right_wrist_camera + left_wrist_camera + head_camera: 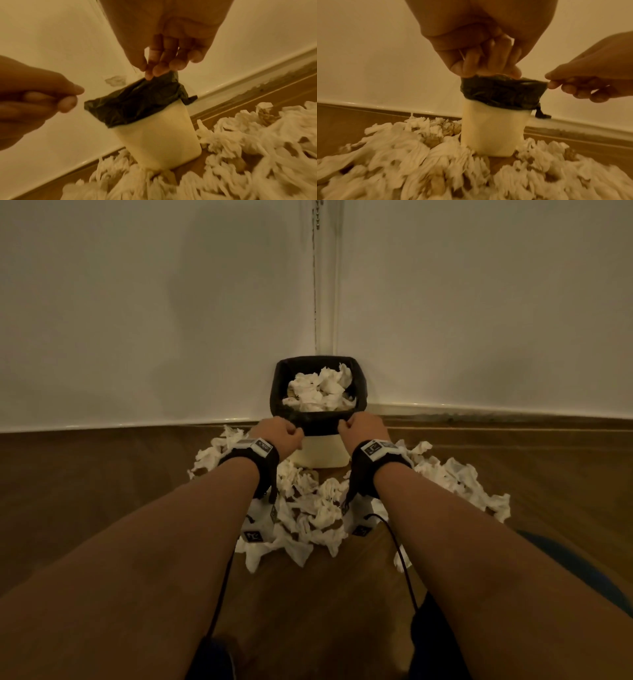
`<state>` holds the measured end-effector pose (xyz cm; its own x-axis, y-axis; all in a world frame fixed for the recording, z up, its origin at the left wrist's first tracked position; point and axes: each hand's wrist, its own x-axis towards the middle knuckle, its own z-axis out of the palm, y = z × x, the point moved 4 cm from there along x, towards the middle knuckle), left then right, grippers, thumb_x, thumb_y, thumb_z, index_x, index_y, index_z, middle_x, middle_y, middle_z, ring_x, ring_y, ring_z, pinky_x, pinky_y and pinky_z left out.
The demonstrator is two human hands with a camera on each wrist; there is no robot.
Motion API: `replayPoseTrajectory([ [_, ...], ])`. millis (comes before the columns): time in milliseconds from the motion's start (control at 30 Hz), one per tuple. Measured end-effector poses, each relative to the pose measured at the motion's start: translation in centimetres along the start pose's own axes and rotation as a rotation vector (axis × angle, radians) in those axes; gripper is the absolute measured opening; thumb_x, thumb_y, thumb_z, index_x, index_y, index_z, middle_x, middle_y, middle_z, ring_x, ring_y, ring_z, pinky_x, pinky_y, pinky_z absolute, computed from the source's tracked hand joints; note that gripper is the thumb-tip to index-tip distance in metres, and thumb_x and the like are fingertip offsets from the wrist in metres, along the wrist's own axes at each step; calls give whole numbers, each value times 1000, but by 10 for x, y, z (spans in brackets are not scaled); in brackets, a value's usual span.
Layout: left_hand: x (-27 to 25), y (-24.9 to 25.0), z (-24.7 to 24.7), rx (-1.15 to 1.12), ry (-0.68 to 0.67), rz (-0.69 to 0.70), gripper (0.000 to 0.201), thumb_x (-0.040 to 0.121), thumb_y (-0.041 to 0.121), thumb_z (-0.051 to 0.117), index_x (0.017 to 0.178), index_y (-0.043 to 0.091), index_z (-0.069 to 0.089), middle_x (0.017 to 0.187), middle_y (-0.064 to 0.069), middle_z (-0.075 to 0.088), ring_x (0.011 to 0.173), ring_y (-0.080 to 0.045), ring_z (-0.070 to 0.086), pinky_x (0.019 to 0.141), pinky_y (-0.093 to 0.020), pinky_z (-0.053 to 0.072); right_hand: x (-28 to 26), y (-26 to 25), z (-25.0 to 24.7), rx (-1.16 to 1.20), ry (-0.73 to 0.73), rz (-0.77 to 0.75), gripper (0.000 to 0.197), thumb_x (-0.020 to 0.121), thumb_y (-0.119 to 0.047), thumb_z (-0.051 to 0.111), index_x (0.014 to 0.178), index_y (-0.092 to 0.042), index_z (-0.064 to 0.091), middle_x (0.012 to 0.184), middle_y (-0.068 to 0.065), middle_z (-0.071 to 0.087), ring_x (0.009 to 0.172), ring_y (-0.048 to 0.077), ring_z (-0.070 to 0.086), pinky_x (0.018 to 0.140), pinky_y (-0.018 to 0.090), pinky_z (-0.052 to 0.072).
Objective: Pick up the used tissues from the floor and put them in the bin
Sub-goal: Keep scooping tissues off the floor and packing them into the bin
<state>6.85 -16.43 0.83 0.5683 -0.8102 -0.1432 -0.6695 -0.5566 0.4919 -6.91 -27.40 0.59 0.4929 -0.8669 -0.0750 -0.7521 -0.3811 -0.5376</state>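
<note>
A cream bin [320, 453] with a black liner [322, 422] stands on the floor in the corner, and crumpled tissues [320, 392] fill it to the rim. More used tissues [308, 515] lie in a heap in front of the bin and on both sides. My left hand [284, 436] pinches the liner's near rim at the left; in the left wrist view its fingers [488, 70] curl onto the liner [501, 93]. My right hand [359, 431] pinches the near rim at the right, its fingertips [154, 73] on the liner [137, 100]. Neither hand holds a tissue.
Two pale walls meet right behind the bin, with a skirting board [479, 409] along the wooden floor [102, 481]. A bead chain [318, 217] hangs in the corner. Bare floor lies to the far left and right of the heap. Cables [407, 577] trail from my wrists.
</note>
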Motion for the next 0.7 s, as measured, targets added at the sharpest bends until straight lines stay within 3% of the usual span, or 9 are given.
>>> replayPoseTrajectory([
  [133, -22, -25, 28, -176, -108, -132, 22, 93, 19, 43, 85, 15, 64, 70, -1, 66, 61, -14, 66, 55, -24, 51, -18, 11, 40, -6, -127, 24, 28, 92, -29, 49, 75, -8, 55, 68, 5, 52, 69, 25, 54, 61, 28, 41],
  [233, -40, -48, 53, -237, -110, -233, 24, 91, 2, 44, 80, 13, 61, 104, -15, 66, 93, -28, 64, 77, -40, 56, -34, 28, 73, -55, -211, 83, 25, 92, -21, 47, 72, -8, 55, 69, 6, 52, 68, 25, 52, 59, 29, 40],
  [333, -57, -73, 76, -101, -109, -268, 27, 89, -3, 46, 88, 15, 65, 118, -8, 63, 107, -26, 58, 90, -35, 51, -44, 42, 96, -114, -292, 130, 27, 92, -18, 45, 68, -8, 53, 75, 8, 55, 67, 25, 52, 61, 29, 43],
  [467, -76, -105, 101, -99, -81, -371, 28, 89, 3, 46, 108, 17, 61, 129, -10, 52, 108, -27, 55, 73, -30, 44, -51, 42, 107, -113, -336, 119, 34, 94, -18, 44, 60, -12, 50, 65, 6, 49, 64, 25, 52, 66, 31, 44],
  [500, -81, -113, 107, -93, -78, -414, 25, 89, 8, 49, 111, 18, 58, 130, -11, 49, 108, -28, 54, 74, -31, 44, -53, 43, 111, -109, -356, 120, 28, 94, -19, 44, 71, -11, 57, 74, 9, 56, 77, 28, 58, 72, 33, 46],
  [533, -86, -121, 111, -77, -77, -457, 23, 90, 15, 52, 112, 19, 56, 130, -12, 46, 109, -30, 51, 78, -33, 45, -56, 46, 116, -98, -372, 135, 22, 95, -23, 46, 92, -9, 64, 94, 12, 62, 94, 30, 60, 81, 35, 48],
  [600, -93, -133, 117, -41, -60, -533, 27, 88, 24, 57, 114, 20, 52, 129, -13, 40, 112, -33, 47, 88, -39, 44, -65, 59, 125, -108, -431, 236, 41, 91, -30, 54, 126, -10, 53, 130, 13, 53, 119, 31, 52, 95, 37, 46],
  [700, -97, -140, 120, -5, -27, -612, 39, 86, 32, 59, 120, 19, 46, 134, -15, 33, 122, -36, 37, 97, -43, 37, -81, 70, 147, -222, -657, 314, 72, 86, -39, 61, 145, -15, 28, 149, 14, 29, 132, 37, 35, 104, 49, 39],
])
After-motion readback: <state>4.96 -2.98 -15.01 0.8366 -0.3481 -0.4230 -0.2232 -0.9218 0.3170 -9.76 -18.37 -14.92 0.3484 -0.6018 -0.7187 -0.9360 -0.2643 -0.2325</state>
